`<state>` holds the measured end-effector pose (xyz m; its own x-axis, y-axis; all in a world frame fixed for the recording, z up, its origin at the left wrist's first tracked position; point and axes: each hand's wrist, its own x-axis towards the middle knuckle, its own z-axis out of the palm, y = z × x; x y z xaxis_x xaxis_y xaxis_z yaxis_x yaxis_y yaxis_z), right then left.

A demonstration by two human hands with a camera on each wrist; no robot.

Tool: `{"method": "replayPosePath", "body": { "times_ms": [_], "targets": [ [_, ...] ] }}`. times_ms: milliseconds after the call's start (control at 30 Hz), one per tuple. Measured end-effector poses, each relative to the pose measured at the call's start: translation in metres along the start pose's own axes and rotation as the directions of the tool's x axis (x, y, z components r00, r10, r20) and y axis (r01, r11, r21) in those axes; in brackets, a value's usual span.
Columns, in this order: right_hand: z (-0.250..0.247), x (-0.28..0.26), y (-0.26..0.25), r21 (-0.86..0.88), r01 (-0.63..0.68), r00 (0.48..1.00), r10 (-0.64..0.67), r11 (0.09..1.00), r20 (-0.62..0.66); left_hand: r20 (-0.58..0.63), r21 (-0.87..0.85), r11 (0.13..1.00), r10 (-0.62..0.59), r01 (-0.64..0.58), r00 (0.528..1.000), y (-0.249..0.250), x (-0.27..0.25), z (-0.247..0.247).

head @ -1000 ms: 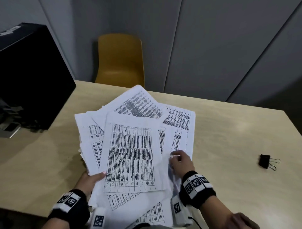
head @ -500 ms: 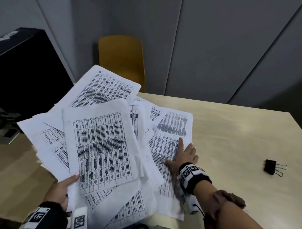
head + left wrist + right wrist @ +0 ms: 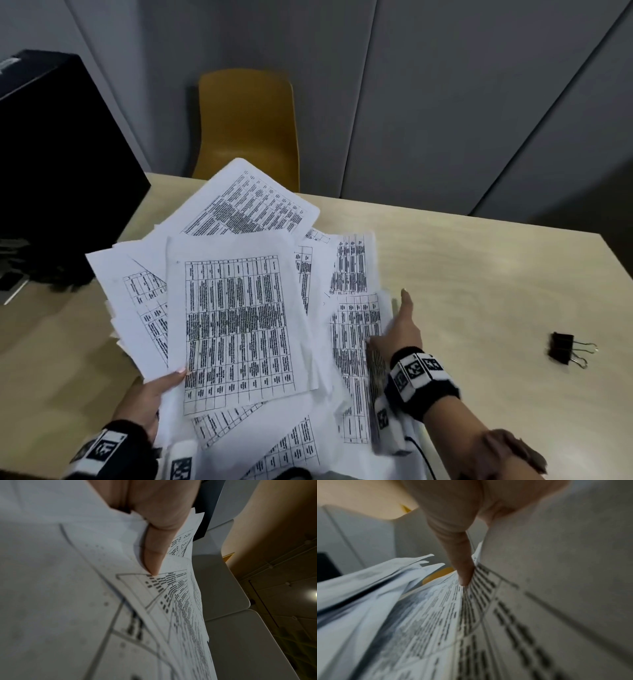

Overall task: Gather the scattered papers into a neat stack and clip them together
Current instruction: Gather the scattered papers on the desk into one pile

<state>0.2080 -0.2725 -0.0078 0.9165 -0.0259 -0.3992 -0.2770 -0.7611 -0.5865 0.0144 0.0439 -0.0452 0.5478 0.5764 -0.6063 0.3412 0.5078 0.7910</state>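
- Over the near side of the pale wooden table (image 3: 479, 274), a fan of white paper sheets (image 3: 236, 325) printed with black tables spreads out.
- Left hand (image 3: 150, 397) — thumb on top, fingers hidden beneath — grips the fan's lower left corner.
- Right hand (image 3: 402, 329), fingers straight, presses edge-on against its right side.
- A black metal binder clip (image 3: 561, 349) lies well apart, to the right.

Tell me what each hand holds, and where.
Left hand pinches the printed sheets at their lower left edge, thumb on top. Right hand presses straight fingers against their right edge.
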Motion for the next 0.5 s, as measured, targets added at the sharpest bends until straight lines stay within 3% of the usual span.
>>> {"method": "replayPosePath", "body": {
  "times_ms": [133,267,333,400,500],
  "targets": [
    [-0.001,-0.001,0.021,0.119,-0.070,0.996,0.063,0.990,0.060,0.069,0.029,1.000,-0.012,0.010,0.998,0.005,-0.004,0.011],
    [-0.017,-0.010,0.036,0.324,-0.076,0.997,0.066,0.943,0.041,0.083,0.041,0.999,-0.004,0.001,0.997,0.008,-0.001,0.018],
    [-0.025,-0.020,0.040,0.446,-0.097,0.991,0.045,0.890,0.127,0.107,0.044,0.999,-0.005,0.000,0.994,0.009,-0.001,0.027],
    [-0.028,-0.028,0.044,0.401,-0.133,0.983,0.067,0.906,0.173,0.099,0.076,0.997,0.002,-0.009,0.995,0.004,0.002,0.031],
    [-0.034,-0.033,0.050,0.297,-0.146,0.989,0.143,0.944,0.032,0.069,0.103,0.995,-0.021,0.014,0.997,0.000,0.000,0.035]
  ]
}}
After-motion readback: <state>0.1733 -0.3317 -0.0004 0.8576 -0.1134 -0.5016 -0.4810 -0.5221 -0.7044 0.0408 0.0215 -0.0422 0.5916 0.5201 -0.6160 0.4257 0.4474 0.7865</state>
